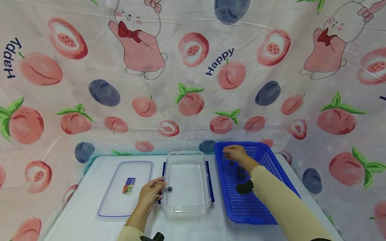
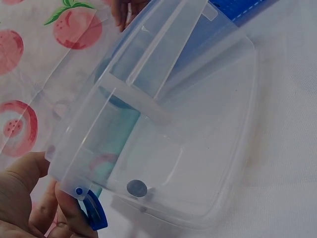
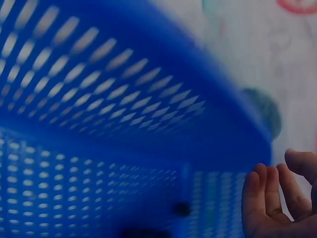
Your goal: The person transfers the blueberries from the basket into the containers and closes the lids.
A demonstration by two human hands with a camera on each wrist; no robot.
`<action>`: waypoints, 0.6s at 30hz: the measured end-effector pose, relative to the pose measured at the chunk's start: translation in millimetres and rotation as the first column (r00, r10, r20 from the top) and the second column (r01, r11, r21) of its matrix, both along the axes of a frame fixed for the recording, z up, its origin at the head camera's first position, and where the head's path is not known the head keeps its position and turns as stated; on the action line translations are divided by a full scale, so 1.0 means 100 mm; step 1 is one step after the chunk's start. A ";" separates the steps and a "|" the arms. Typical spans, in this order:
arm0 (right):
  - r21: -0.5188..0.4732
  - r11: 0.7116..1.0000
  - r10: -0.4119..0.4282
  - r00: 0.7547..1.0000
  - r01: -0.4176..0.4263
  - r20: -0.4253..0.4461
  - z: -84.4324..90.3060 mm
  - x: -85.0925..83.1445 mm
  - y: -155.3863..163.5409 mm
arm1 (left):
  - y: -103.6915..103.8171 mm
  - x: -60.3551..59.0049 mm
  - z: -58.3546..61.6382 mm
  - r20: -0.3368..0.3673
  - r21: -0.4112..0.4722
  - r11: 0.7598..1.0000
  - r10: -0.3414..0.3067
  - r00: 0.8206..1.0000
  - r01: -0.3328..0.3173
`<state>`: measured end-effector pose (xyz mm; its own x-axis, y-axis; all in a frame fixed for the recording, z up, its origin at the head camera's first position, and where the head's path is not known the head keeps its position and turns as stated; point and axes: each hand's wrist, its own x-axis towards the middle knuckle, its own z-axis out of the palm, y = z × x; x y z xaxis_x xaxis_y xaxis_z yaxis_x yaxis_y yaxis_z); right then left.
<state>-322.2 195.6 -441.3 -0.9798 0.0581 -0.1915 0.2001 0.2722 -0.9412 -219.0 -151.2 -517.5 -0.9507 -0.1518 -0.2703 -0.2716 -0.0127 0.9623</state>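
A clear plastic container (image 1: pixel 185 204) with blue side latches stands in the middle of the white table. My left hand (image 1: pixel 150 193) grips its left wall, thumb at the rim and fingers by the hanging blue latch (image 2: pixel 94 210). Inside, near that wall, lies one blueberry (image 1: pixel 170 189), seen also as a dark blueberry (image 2: pixel 136 188) in the left wrist view. Over the far left corner of the blue basket (image 1: pixel 230 214) is my right hand (image 1: pixel 236 154). Its fingers are loosely bent with the thumb apart, and nothing shows between them. A small dark round thing (image 3: pixel 182 208) lies in the basket.
The flat clear lid (image 1: pixel 113 201) with a blue-purple border lies left of the container, a colourful label (image 1: pixel 128 185) on it. More dark things (image 1: pixel 241 173) sit in the basket, partly behind my right arm. A fruit-printed cloth (image 1: pixel 187 77) hangs behind the table.
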 end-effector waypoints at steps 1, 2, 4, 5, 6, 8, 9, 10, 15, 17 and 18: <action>-0.004 1.000 -0.014 1.000 0.014 -0.002 -0.04 0.01 0.05 | 0.00 0.00 0.00 0.000 0.001 1.000 0.002 1.000 -0.002; -0.001 1.000 -0.030 1.000 0.030 0.003 -0.08 0.02 0.10 | -0.01 0.00 0.00 0.000 0.003 1.000 0.005 1.000 -0.005; 0.010 0.999 -0.046 0.999 0.046 -0.001 -0.16 0.04 0.19 | 0.00 0.00 -0.01 0.002 0.006 1.000 0.009 1.000 -0.009; 0.023 0.999 -0.047 0.999 0.047 -0.004 -0.20 0.05 0.23 | 0.00 0.00 -0.01 0.003 0.008 1.000 0.010 1.000 -0.010; 0.034 0.998 -0.055 0.998 0.055 -0.009 -0.24 0.06 0.25 | 0.00 0.00 -0.02 0.003 0.011 1.000 0.013 1.000 -0.013; 0.068 0.995 -0.068 0.997 0.070 -0.023 -0.31 0.06 0.30 | 0.01 0.00 -0.03 0.004 0.015 1.000 0.015 1.000 -0.015; 0.090 0.993 -0.078 0.996 0.081 -0.032 -0.34 0.05 0.31 | 0.01 0.00 -0.03 0.002 0.017 1.000 0.015 1.000 -0.015; 0.114 0.989 -0.089 0.995 0.093 -0.038 -0.38 0.04 0.32 | 0.01 0.00 -0.03 0.001 0.017 1.000 0.015 1.000 -0.015; 0.217 0.967 -0.123 0.991 0.132 -0.055 -0.50 -0.01 0.32 | 0.00 0.01 -0.02 -0.003 0.015 1.000 0.015 1.000 -0.015; 0.253 0.956 -0.129 0.988 0.147 -0.084 -0.54 -0.05 0.33 | 0.00 0.01 -0.01 -0.005 0.015 1.000 0.013 1.000 -0.013; 0.275 0.949 -0.130 0.987 0.153 -0.098 -0.56 -0.07 0.34 | -0.01 0.01 -0.01 -0.006 0.016 1.000 0.014 1.000 -0.014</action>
